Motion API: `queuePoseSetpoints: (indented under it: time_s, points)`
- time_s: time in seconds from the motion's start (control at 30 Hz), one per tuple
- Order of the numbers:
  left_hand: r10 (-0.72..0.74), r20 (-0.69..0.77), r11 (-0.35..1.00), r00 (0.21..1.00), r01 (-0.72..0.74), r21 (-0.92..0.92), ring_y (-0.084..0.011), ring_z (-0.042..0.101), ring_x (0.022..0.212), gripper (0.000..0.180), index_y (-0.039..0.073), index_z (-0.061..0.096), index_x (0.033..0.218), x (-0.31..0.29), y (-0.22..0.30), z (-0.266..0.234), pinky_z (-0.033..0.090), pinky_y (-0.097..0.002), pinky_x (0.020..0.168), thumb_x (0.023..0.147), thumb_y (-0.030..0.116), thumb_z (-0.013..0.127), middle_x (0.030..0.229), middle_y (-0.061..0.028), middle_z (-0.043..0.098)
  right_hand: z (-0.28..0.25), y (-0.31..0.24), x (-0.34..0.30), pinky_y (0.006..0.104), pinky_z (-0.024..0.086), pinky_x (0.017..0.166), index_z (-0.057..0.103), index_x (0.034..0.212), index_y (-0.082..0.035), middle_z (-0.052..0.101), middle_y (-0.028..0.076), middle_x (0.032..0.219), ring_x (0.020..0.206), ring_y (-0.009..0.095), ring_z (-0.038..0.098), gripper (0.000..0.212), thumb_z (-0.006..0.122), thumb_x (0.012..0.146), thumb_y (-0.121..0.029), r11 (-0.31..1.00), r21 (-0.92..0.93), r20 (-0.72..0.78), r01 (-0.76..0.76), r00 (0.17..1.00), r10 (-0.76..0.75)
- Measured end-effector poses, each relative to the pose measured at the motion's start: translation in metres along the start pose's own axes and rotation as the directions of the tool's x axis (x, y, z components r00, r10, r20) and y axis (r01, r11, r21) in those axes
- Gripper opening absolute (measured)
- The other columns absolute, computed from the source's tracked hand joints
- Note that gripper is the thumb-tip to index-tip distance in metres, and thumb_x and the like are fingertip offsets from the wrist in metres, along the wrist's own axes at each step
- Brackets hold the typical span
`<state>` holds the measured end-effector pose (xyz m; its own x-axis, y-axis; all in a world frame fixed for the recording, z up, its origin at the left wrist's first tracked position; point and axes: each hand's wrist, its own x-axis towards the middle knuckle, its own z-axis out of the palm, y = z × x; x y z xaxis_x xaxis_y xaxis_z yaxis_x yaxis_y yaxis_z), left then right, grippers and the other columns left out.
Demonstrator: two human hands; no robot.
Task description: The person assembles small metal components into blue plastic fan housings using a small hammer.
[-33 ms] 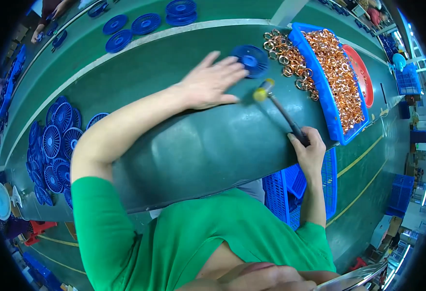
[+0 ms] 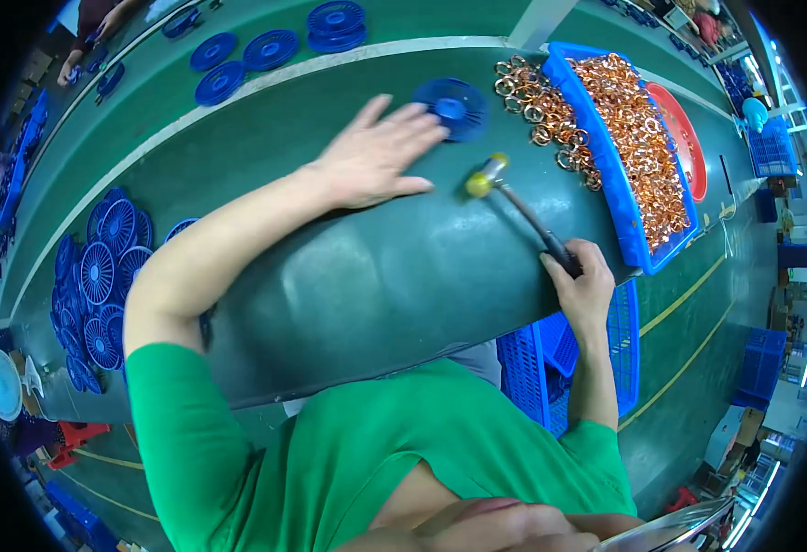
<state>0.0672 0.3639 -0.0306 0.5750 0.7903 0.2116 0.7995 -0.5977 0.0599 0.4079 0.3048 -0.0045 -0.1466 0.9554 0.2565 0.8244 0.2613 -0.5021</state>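
— Why is the left hand [image 2: 371, 161] spread flat like that?

— It looks to be steadying the blue fan wheel [image 2: 452, 108]: the fingers are apart and stretched out, the tips touching the wheel's near edge, so it lies still on the green surface [image 2: 366, 276]

— And the hammer [image 2: 514, 204]?

— One small hammer with a yellowish head. The right hand [image 2: 583, 285] has its fingers clamped round the dark handle near the end, I'd say for swing; the head hangs just beside the wheel, between it and the copper rings

— How many rings?

— Too many to count. A loose heap [image 2: 541, 110] lies on the surface, touching the blue tray [image 2: 606, 175], which is full of them; one tray, within reach of the hammer hand

— More wheels?

— One under the hand; about five or six on the far strip [image 2: 270, 48], a stack too dense to count on the left [image 2: 100, 276], and one blue crate [image 2: 527, 373] below the surface edge
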Motion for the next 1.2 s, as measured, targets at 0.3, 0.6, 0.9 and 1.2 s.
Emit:
queuePoseSetpoints:
  time_s: [0.3,0.6,0.9,1.2]
  points:
    - [-0.731,0.059,0.598,0.679,0.597,0.535,-0.026,0.02,0.144,0.067,0.011,0.044,0.141,-0.066,-0.133,-0.06,0.014,-0.0525,0.115,0.094,0.059,0.035,0.152,-0.0123,0.03,0.047,-0.018,0.101,0.0445,0.051,0.071,0.06,0.107,-0.003,0.064,0.016,0.093,0.08,0.034,0.065,0.04,0.059,0.09,-0.04,0.974,-0.113,-0.008,0.197,0.98,-0.199]
    - [-0.378,-0.102,0.905,0.92,0.391,0.171,-0.0349,0.035,0.134,0.058,0.013,0.054,0.127,-0.141,0.073,-0.108,0.027,-0.0565,0.109,0.078,0.04,0.069,0.138,-0.0159,0.046,0.051,-0.008,0.128,0.0509,0.052,0.072,0.061,0.096,-0.01,0.067,0.022,0.086,0.082,0.039,0.066,0.021,0.051,0.088,-0.026,0.913,-0.401,0.102,0.079,0.994,-0.042]
    - [-0.685,-0.264,0.703,0.679,0.711,0.005,-0.0349,0.037,0.134,0.059,0.011,0.051,0.132,-0.239,0.114,-0.094,0.025,-0.0533,0.111,0.083,0.04,0.067,0.136,-0.0195,0.048,0.036,-0.031,0.068,0.0352,0.052,0.067,0.071,0.094,-0.007,0.068,0.011,0.089,0.077,0.028,0.067,0.013,0.067,0.086,-0.016,0.844,-0.113,-0.117,0.524,0.837,-0.535]
    - [-0.917,-0.202,0.328,0.343,0.939,0.104,-0.0404,0.047,0.12,0.069,0.005,0.044,0.136,-0.23,0.049,-0.075,0.029,-0.0577,0.104,0.083,0.043,0.066,0.124,-0.0209,0.055,0.043,-0.14,-0.009,0.0277,0.051,0.058,0.07,0.09,-0.005,0.065,0.008,0.084,0.068,0.018,0.064,0.016,0.076,0.076,-0.003,0.587,0.377,-0.321,0.717,0.695,-0.643]
